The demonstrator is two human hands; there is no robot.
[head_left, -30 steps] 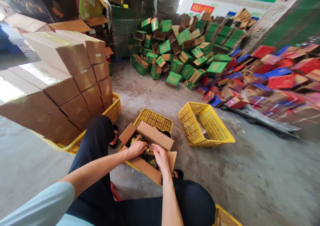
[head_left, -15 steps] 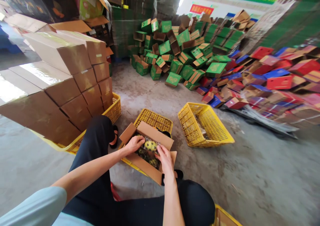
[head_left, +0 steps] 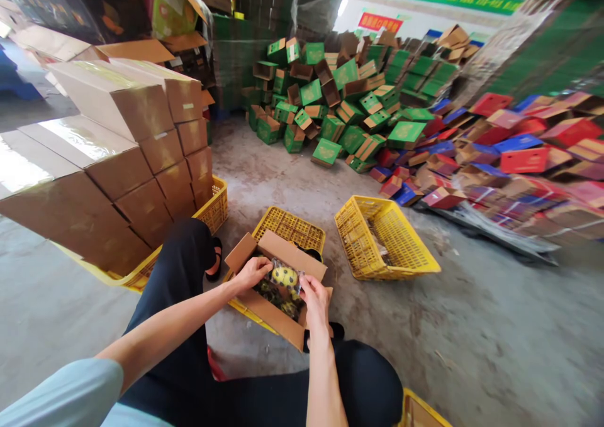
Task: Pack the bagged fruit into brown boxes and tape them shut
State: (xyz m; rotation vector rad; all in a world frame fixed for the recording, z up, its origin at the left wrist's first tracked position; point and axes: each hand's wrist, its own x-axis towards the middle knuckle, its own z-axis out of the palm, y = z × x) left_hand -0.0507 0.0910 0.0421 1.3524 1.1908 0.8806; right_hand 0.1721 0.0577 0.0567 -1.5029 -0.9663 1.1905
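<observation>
Between my two hands is a yellow, black-spotted packet (head_left: 285, 277) in clear plastic; what exactly it is I cannot make out. My left hand (head_left: 253, 272) pinches its left end. At its right end, the fingers of my right hand (head_left: 315, 296) are closed on the wrapping. The packet is over an open cardboard box (head_left: 291, 252), whose flaps stand outward. More dark and yellow wrapped pieces (head_left: 276, 298) lie inside, partly covered by the packet. The box rests on a yellow plastic crate (head_left: 314, 232) between my feet.
A tilted yellow crate (head_left: 358, 244) stands to the right. On the left, stacked cardboard boxes (head_left: 141, 150) fill a long yellow crate (head_left: 217, 204). Heaps of green cartons (head_left: 325, 152) and red and blue cartons (head_left: 523, 156) lie ahead. Another yellow crate (head_left: 427, 408) shows near my right knee.
The packet looks slightly more stretched out between my hands, and my right hand has shifted a little on its end. The box and crates stay in place.
</observation>
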